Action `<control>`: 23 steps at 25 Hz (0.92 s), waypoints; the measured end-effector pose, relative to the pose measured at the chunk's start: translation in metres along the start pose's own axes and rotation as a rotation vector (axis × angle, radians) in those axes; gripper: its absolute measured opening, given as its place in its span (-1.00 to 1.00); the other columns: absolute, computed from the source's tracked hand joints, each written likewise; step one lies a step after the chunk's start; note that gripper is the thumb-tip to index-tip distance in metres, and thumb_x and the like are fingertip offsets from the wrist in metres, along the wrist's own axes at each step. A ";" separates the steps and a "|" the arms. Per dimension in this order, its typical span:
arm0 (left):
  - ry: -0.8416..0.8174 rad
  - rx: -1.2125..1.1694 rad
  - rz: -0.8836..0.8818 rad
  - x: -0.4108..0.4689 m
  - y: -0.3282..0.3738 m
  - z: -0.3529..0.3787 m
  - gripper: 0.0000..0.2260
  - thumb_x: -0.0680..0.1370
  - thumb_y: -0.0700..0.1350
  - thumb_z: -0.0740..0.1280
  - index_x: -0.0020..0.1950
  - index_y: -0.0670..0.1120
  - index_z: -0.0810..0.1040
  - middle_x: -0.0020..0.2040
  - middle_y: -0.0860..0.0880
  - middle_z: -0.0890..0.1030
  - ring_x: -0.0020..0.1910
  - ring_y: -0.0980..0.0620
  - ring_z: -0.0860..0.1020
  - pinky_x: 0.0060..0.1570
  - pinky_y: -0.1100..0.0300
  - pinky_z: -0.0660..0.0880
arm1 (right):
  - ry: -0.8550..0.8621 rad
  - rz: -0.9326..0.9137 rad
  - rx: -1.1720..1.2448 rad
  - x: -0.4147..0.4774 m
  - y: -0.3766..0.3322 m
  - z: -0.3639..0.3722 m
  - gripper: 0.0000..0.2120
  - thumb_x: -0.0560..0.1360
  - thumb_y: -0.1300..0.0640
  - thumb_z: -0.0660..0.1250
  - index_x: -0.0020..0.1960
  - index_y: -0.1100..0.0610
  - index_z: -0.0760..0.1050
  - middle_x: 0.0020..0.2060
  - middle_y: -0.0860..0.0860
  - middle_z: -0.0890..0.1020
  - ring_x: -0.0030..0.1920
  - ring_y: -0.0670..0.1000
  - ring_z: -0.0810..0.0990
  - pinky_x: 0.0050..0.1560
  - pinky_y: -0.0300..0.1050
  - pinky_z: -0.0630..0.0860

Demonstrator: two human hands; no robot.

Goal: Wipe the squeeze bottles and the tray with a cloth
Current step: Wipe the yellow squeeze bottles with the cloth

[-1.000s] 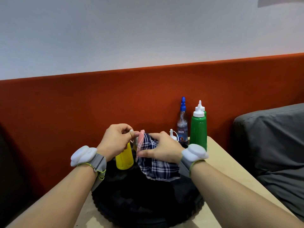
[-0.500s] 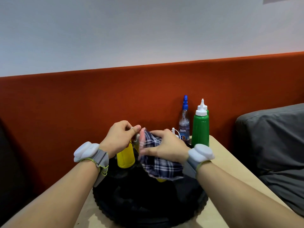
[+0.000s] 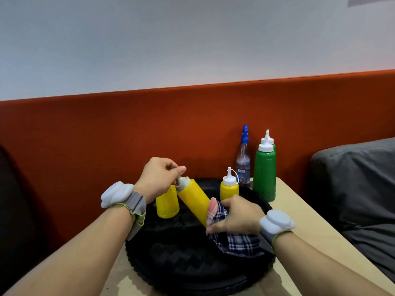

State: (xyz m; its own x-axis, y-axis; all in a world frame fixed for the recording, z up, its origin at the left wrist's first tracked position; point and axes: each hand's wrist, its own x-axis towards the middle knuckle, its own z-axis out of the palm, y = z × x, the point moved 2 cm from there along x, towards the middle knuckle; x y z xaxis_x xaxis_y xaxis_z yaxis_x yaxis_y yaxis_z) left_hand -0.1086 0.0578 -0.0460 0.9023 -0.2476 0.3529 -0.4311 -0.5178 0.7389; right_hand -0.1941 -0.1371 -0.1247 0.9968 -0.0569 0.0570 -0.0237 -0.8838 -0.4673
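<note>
Our left grip (image 3: 159, 178) pinches the yellow bottle (image 3: 192, 198) by its cap; our right grip (image 3: 237, 214) now clutches the cloth (image 3: 235, 242) lower, at its base.

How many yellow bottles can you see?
3. The left hand grips the tilted yellow bottle; the left yellow bottle stands behind it; the back yellow bottle stands far back on the tray. Hands could hide another.

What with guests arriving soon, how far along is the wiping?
Nothing looks visibly finished. In hand: the left hand grips the tilted yellow bottle by its cap while the right hand wraps the plaid cloth round its base. Probably left: the upright yellow bottle, the small yellow bottle, the green bottles and the black tray.
</note>
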 end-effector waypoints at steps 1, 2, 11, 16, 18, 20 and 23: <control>-0.014 -0.073 -0.042 0.000 0.005 0.004 -0.76 0.55 -0.10 0.39 -0.27 -0.19 0.57 -0.52 -0.06 0.50 -0.70 0.14 0.30 -0.61 0.32 0.25 | 0.047 -0.009 0.050 -0.001 -0.003 -0.009 -0.46 0.13 -0.42 0.46 -0.03 -0.12 0.59 -0.23 -0.15 0.63 -0.16 -0.10 0.62 -0.22 -0.14 0.51; -0.024 -0.170 -0.098 -0.001 0.009 0.007 -0.76 0.56 -0.12 0.37 -0.27 -0.20 0.53 -0.54 -0.05 0.48 -0.71 0.12 0.29 -0.64 0.34 0.23 | 0.112 -0.027 0.119 0.002 -0.012 -0.016 -0.45 0.12 -0.42 0.46 -0.02 -0.12 0.58 -0.22 -0.14 0.65 -0.17 -0.11 0.62 -0.19 -0.12 0.55; -0.201 -0.279 -0.171 -0.009 0.018 -0.005 -0.92 0.57 -0.31 0.30 0.01 -0.22 0.57 -0.25 -0.18 0.57 -0.58 0.06 0.47 -0.58 0.27 0.44 | 0.123 0.032 0.177 0.021 0.005 0.013 -0.53 0.13 -0.38 0.41 -0.09 -0.12 0.59 -0.24 -0.13 0.67 -0.21 -0.09 0.64 -0.16 -0.08 0.61; -0.196 -0.188 -0.061 -0.004 0.016 0.028 -0.91 0.65 -0.12 0.19 -0.01 -0.07 0.45 -0.10 -0.11 0.51 -0.20 -0.03 0.51 -0.27 -0.02 0.64 | 0.105 0.042 -0.018 0.005 0.032 0.007 -0.71 0.33 -0.16 0.41 -0.05 -0.01 0.61 -0.21 -0.08 0.66 -0.16 0.00 0.63 -0.17 -0.08 0.57; -0.113 -0.234 -0.065 -0.002 0.021 0.037 -0.88 0.66 -0.12 0.15 -0.03 -0.07 0.44 -0.05 -0.19 0.54 -0.08 -0.16 0.56 -0.21 -0.21 0.63 | 0.097 0.009 0.037 0.001 0.034 -0.003 -0.72 0.36 -0.18 0.42 -0.03 -0.04 0.61 -0.20 -0.10 0.67 -0.18 -0.06 0.62 -0.20 -0.14 0.52; -0.049 -0.280 -0.061 -0.002 0.031 0.035 -0.78 0.67 -0.13 0.13 -0.13 0.03 0.47 -0.03 -0.27 0.57 -0.02 -0.28 0.57 -0.22 -0.30 0.60 | 0.123 -0.020 0.250 -0.005 0.033 -0.017 -0.72 0.37 -0.17 0.46 0.00 -0.07 0.62 -0.17 -0.14 0.69 -0.13 -0.13 0.63 -0.09 -0.15 0.54; 0.032 -0.407 -0.011 0.001 0.058 0.017 -0.71 0.67 -0.16 0.10 -0.20 0.07 0.45 -0.01 -0.25 0.61 0.02 -0.27 0.57 -0.24 -0.32 0.58 | 0.208 -0.090 0.663 -0.015 0.026 -0.041 -0.70 0.39 -0.02 0.50 0.09 0.01 0.58 -0.06 -0.13 0.67 -0.13 -0.29 0.60 -0.03 -0.39 0.51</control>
State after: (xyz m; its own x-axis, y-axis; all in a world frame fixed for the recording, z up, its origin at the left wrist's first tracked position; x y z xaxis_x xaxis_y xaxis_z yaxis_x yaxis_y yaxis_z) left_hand -0.1326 0.0135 -0.0121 0.9092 -0.2145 0.3568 -0.3919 -0.1520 0.9074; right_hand -0.2128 -0.1784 -0.1013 0.9558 -0.1428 0.2570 0.1757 -0.4235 -0.8887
